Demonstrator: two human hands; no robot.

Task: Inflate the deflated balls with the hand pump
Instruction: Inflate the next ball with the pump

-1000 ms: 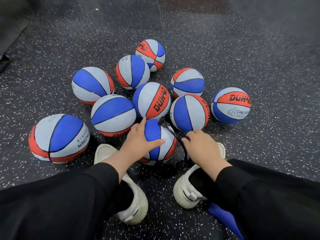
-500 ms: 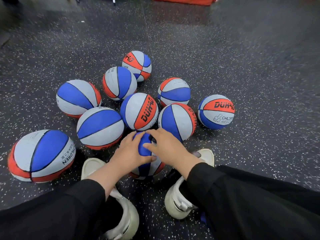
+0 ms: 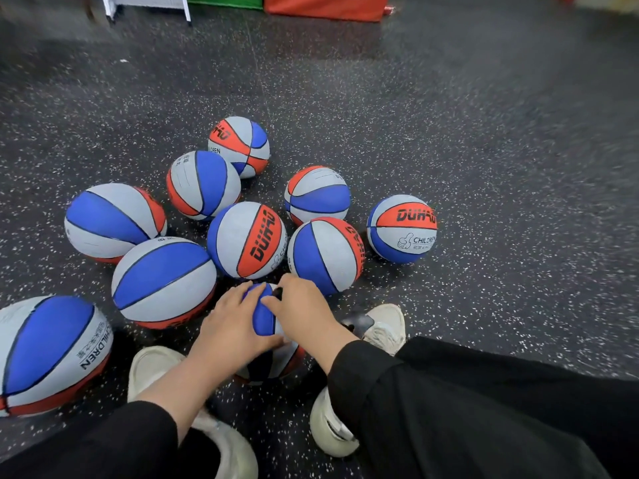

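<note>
Sitting btwn both hands [image 3: 238, 326]: small ball [image 3: 263, 318].

Dark grey rubber floor flecked with white specks [image 3: 484, 167], a thin seam line running up through it. Along the far edge: white metal frame legs [image 3: 148, 5], a green padded block [image 3: 224, 1], an orange-red padded block [image 3: 325, 6]. Even, diffuse light.

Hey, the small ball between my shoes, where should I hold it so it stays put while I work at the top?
Hold the small ball by its flanks, coming from above and toward you. The left hand already cups its left side; the right hand works at the top. It is round and sits between the shoes, so side pressure probably stops it rolling.
</note>
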